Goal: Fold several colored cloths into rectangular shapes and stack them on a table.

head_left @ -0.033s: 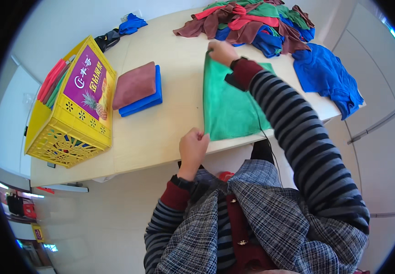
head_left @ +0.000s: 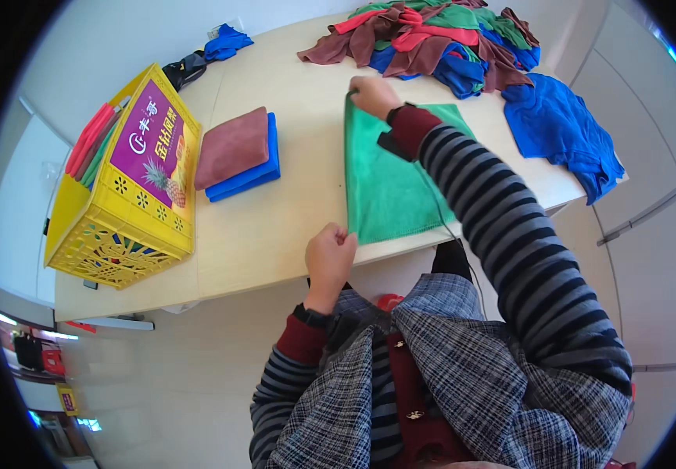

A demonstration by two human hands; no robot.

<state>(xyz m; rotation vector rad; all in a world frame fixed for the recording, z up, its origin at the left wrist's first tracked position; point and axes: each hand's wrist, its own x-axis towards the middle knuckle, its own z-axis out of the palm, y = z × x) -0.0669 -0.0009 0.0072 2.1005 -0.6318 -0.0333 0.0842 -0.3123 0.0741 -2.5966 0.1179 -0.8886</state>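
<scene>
A green cloth [head_left: 396, 180] lies flat at the table's near edge, its left edge running between my two hands. My right hand [head_left: 375, 98] is closed on its far left corner, the arm reaching across the cloth. At the near left corner, my left hand [head_left: 331, 256] is closed with thumb and fingertips pinching the edge. To the left, a folded brown cloth [head_left: 232, 148] rests on a folded blue cloth [head_left: 253, 181].
On the left stands a yellow plastic crate [head_left: 119, 234] holding folded cloths. A heap of mixed cloths [head_left: 432, 43] covers the far right; a blue cloth [head_left: 561, 129] hangs over the right edge. A blue crumpled cloth [head_left: 228, 43] sits at the back. A thin cable [head_left: 441, 203] crosses the green cloth.
My right hand has shifted slightly left and nearer, bringing the cloth's far left corner along. My left hand stays at the near corner.
</scene>
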